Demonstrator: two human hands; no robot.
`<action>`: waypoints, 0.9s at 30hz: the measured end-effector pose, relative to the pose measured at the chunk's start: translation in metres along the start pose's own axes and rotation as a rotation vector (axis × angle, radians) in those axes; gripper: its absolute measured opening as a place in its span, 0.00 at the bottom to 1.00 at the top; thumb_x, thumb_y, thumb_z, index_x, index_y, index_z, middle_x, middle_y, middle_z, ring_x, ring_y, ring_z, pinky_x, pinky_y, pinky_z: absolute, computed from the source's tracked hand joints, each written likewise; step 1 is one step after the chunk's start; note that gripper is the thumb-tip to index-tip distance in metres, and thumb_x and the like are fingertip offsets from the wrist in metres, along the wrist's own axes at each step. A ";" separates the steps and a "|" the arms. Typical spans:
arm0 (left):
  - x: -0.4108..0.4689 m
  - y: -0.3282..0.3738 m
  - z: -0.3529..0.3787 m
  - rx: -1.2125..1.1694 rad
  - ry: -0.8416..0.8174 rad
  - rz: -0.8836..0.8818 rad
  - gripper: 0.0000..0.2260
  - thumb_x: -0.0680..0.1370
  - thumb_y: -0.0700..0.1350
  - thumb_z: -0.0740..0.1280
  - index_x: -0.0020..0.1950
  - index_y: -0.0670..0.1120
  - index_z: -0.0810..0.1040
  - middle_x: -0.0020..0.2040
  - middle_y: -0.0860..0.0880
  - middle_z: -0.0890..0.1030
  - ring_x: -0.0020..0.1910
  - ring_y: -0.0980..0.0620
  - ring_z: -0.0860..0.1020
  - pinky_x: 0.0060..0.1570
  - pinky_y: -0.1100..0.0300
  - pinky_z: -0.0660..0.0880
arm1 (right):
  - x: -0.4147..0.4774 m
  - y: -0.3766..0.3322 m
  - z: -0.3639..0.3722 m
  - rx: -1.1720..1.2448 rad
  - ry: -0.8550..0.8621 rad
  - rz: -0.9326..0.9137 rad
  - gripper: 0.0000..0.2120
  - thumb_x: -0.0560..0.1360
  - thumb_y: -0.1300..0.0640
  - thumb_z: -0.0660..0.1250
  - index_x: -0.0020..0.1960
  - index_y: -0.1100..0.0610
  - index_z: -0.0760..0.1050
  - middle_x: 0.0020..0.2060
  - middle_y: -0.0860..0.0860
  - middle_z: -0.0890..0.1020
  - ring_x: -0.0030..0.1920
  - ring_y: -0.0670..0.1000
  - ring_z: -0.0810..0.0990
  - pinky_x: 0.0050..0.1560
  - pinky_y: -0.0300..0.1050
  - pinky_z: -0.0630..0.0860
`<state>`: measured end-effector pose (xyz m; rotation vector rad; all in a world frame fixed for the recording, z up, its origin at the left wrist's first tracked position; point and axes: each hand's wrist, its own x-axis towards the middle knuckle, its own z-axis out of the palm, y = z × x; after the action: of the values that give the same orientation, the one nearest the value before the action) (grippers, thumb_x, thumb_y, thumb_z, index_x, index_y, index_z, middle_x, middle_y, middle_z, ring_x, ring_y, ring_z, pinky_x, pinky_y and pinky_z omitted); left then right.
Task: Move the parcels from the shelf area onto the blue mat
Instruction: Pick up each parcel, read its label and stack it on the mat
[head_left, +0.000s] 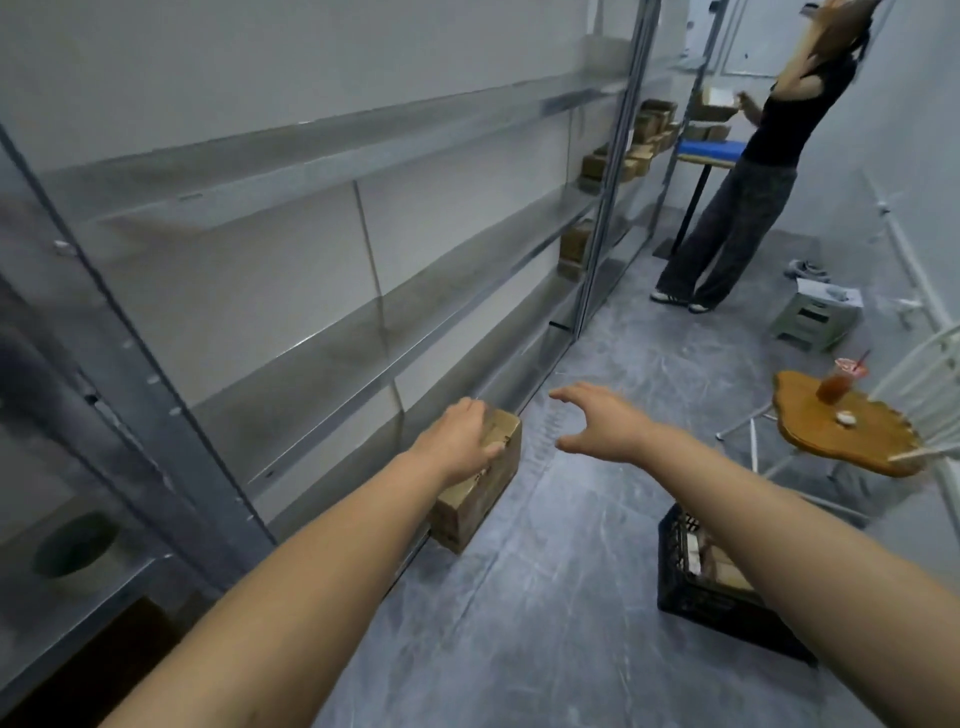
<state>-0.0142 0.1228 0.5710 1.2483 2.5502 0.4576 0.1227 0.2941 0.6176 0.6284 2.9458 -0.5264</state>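
Observation:
A brown cardboard parcel (480, 499) hangs low beside the bottom metal shelf (363, 457), and my left hand (462, 441) grips its top, fingers curled over the far edge. My right hand (597, 421) hovers to the right of the parcel with fingers spread, touching nothing. More brown parcels (644, 140) are stacked on the far shelves, with a few (574, 249) lower down. The blue mat (706, 149) lies on a small table at the far end of the aisle.
A person in dark clothes (753, 171) stands at the far end by the mat table. A black crate (711, 577) with boxes sits on the floor under my right arm. A wooden side table with a drink (836, 415), a white chair and a grey stool (813, 317) line the right.

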 end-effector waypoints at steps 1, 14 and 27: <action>0.017 0.000 0.004 0.004 -0.006 -0.005 0.29 0.77 0.58 0.66 0.73 0.46 0.64 0.71 0.47 0.68 0.69 0.47 0.69 0.65 0.49 0.70 | 0.016 0.010 -0.001 -0.006 -0.017 0.003 0.35 0.72 0.47 0.71 0.75 0.51 0.62 0.74 0.53 0.64 0.74 0.53 0.62 0.72 0.50 0.62; 0.232 -0.004 0.082 -0.105 -0.062 -0.328 0.32 0.78 0.58 0.65 0.75 0.43 0.62 0.72 0.44 0.68 0.70 0.45 0.68 0.68 0.52 0.67 | 0.268 0.165 0.005 -0.034 -0.284 -0.157 0.34 0.72 0.48 0.70 0.75 0.53 0.63 0.70 0.51 0.69 0.70 0.53 0.67 0.68 0.49 0.66; 0.370 -0.132 0.287 -0.403 -0.044 -0.691 0.25 0.77 0.52 0.68 0.70 0.42 0.71 0.65 0.42 0.75 0.63 0.44 0.74 0.62 0.50 0.72 | 0.492 0.292 0.229 -0.148 -0.551 -0.222 0.29 0.75 0.52 0.69 0.73 0.54 0.64 0.69 0.53 0.70 0.67 0.55 0.69 0.66 0.52 0.70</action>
<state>-0.2223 0.3883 0.2210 0.2090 2.4701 0.7085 -0.2042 0.6520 0.2366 0.1092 2.5022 -0.4099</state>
